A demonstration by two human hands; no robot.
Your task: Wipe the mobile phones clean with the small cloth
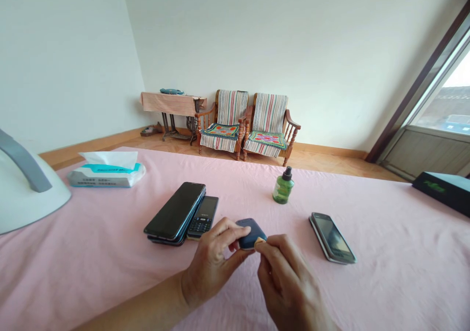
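Observation:
My left hand (216, 260) is closed around a small dark blue mobile phone (250, 232), thumb on top and fingers beneath. It is held a little above the pink cloth, its back apparently facing up. My right hand (290, 277) pinches a small yellowish-tan piece (260, 241) against the phone's near right edge; what it is made of I cannot make out. Beyond my left wrist lies a keypad phone (203, 217), beside a stack of large smartphones (176, 211). On the right, another pile of phones (332, 238) rests on the cloth.
A green spray bottle (283, 186) stands upright past my hands. At the left are a tissue pack (106, 174) and a white rounded appliance with a grey handle (31, 194). A black box (444, 191) sits at the right edge of the pink-covered table (121, 272). Two wooden chairs (266, 120) stand behind.

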